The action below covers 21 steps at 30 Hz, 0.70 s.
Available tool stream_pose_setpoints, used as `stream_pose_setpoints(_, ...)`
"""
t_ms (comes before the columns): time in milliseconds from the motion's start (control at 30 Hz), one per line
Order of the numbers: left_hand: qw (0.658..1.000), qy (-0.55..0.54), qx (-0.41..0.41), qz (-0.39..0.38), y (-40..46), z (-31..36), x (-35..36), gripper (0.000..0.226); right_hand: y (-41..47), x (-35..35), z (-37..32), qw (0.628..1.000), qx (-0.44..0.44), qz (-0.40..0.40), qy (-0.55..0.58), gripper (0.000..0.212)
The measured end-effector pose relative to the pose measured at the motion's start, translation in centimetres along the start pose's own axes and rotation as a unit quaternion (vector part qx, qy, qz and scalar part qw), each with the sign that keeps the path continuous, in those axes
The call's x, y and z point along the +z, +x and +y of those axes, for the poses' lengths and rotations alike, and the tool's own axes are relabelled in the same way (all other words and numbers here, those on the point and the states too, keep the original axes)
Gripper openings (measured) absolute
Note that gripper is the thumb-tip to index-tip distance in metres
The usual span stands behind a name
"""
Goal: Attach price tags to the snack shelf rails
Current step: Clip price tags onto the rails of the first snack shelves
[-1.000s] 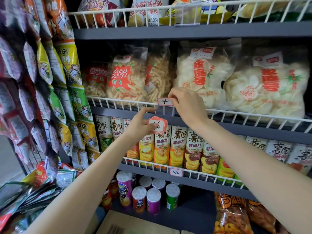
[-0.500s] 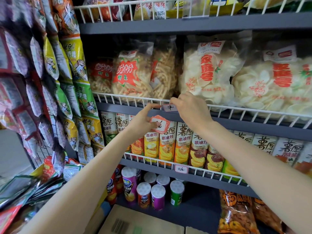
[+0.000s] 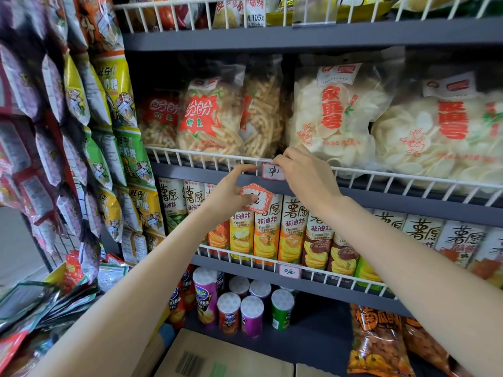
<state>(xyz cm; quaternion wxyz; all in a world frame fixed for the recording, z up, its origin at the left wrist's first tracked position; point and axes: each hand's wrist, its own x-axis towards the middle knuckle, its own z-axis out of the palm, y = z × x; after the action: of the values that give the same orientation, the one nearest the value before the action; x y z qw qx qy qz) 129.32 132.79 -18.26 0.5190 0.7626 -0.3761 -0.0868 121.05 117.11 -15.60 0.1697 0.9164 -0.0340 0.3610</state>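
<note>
Red-bordered price tag [image 3: 273, 171] with black handwriting sits on the white wire rail [image 3: 206, 156], pinched at its right edge by the right hand [image 3: 304, 174], just past those fingertips. Left hand [image 3: 228, 195] sits a bit lower, thumb pressing a small stack of spare tags [image 3: 257, 198] against curled fingers, index finger stretched toward the rail. One more tag [image 3: 289, 271] hangs on the rail below both hands, so two are up.

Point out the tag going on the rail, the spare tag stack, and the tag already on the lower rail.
tag on rail [image 3: 273, 171], head view, white centre.
spare tag stack [image 3: 257, 198], head view, top tag's face.
lower rail tag [image 3: 289, 271], head view, centre.
</note>
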Motion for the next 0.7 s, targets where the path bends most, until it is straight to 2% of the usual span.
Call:
stream_pose_setpoints(200, 1.000, 0.000, 0.003, 0.007, -0.2, 0.7, 0.1, 0.051, 0.4, -0.5, 0.0, 0.999, 0.011, -0.035, 0.028, 0.044)
stream_pose_setpoints(700, 1.000, -0.013, 0.004, 0.016, -0.3, 1.4, 0.2, 0.053, 0.0, -0.9, -0.7, 0.998, 0.027, -0.036, 0.051, 0.046)
